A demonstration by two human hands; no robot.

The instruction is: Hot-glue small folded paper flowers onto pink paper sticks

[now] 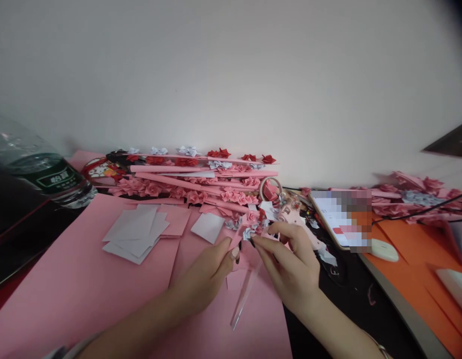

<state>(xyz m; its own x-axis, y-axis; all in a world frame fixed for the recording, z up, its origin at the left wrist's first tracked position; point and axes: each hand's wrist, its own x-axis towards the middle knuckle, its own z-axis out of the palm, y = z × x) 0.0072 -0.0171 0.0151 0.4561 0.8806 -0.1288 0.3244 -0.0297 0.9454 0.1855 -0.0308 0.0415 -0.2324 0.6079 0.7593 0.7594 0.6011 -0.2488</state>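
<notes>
My left hand (pixel 212 267) is closed around a pink paper strip (pixel 237 236) that points up and away from me. The fingertips of my right hand (pixel 291 259) are pinched together at a small white paper flower (pixel 248 234), right beside the strip. Whether the flower touches the strip I cannot tell. Pink and red paper flowers (pixel 252 217) lie just behind my fingers. Below my hands a thin clear strip (pixel 243 299) rests on large pink paper sheets (pixel 133 299). White paper squares (pixel 135 232) and a single white square (pixel 207 228) lie left of my hands.
Pink paper sticks with flowers (pixel 186 184) are piled along the wall. A tape roll (pixel 270 189) stands behind my right hand. To the right are a phone (pixel 332 219), a white case (pixel 384 250) and orange sheets (pixel 414 264). A large water bottle (pixel 44 169) lies at left.
</notes>
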